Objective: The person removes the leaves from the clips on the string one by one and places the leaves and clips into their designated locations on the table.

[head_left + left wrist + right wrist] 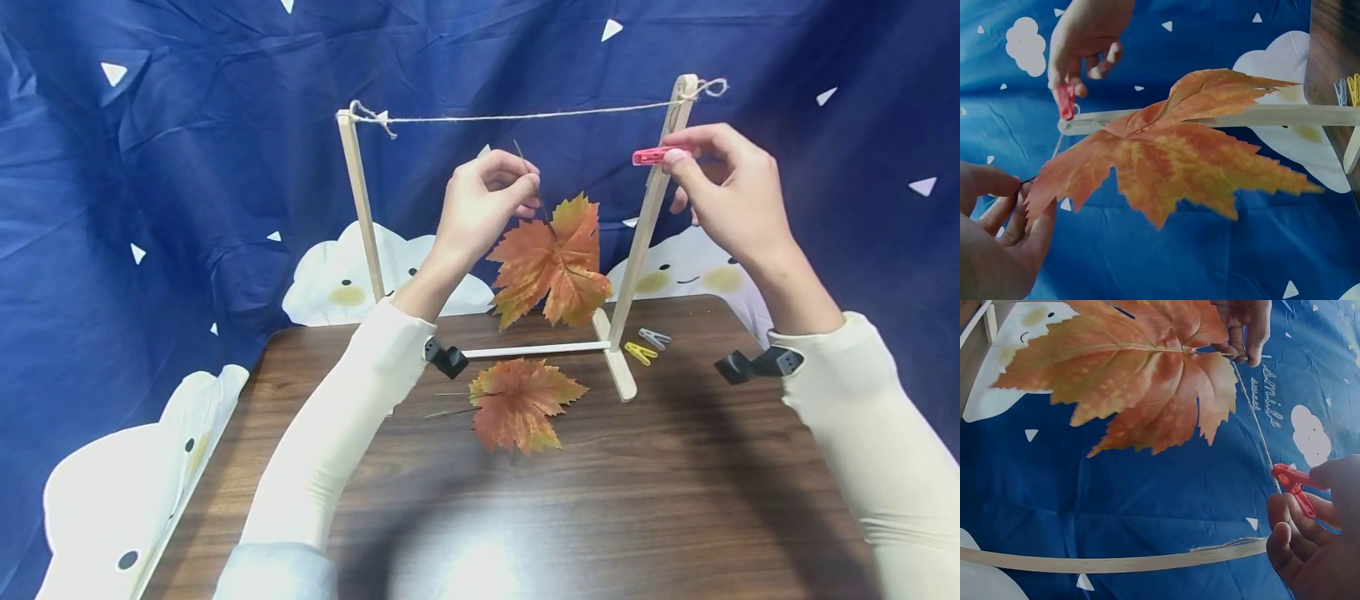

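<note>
My left hand [483,196] pinches the thin stem of an orange maple leaf [558,267], which hangs below and right of the fingers, under the twine [525,115]. A red clothespin [651,156] is pinched between thumb and fingers of my right hand [731,187], in front of the frame's right wooden post [652,217]. In the right wrist view the clothespin [1294,484] appears close to the twine; whether they touch I cannot tell. A second orange leaf [521,404] lies on the table, with two stems visible at its left.
A yellow clothespin [641,353] and a grey clothespin [656,338] lie beside the right foot of the frame. The left post [362,200] holds the twine's other end, and a white bar [536,349] runs low between the posts. Behind hangs a blue cloth [465,50].
</note>
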`<state>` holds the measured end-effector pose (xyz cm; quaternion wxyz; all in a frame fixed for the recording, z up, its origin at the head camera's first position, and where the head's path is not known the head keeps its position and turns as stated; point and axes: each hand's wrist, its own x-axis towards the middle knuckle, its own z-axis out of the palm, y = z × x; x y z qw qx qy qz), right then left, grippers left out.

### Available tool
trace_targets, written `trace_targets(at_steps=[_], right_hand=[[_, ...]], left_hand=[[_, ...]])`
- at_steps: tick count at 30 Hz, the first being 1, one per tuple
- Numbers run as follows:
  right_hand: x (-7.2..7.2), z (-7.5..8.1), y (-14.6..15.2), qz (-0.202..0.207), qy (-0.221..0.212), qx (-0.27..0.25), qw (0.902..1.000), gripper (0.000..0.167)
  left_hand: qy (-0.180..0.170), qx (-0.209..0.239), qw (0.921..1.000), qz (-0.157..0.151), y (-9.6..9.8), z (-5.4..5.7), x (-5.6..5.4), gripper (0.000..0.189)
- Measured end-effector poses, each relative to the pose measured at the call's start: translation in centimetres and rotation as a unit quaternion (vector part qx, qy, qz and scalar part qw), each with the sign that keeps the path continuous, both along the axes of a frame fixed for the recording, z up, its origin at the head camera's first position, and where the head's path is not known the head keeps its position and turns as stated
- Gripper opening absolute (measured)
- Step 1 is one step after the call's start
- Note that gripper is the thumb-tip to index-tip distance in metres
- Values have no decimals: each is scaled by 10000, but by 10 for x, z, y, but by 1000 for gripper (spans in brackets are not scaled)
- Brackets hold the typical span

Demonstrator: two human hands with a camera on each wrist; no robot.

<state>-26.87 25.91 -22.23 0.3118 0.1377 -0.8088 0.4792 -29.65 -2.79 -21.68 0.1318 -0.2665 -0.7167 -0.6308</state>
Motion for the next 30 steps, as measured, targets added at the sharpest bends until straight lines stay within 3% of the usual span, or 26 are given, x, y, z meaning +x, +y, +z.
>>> trace_targets(at_steps=[12,18,25,30], right_hand=[[5,-23,4,-92,-234,33,9997,26],[6,-33,6,-6,-307,-32,9995,31],[8,-47,10,-110,-622,21,9980,31],[9,-56,11,87,-654,4,9978,28]], left_hand=[[-274,616,9975,-189,-23,-14,2,4],[-196,802,9963,-258,-36,-27,6,4],[-444,937,9942,-302,-49,-44,11,9],[-584,1060,9922,-291,-59,-54,11,10]])
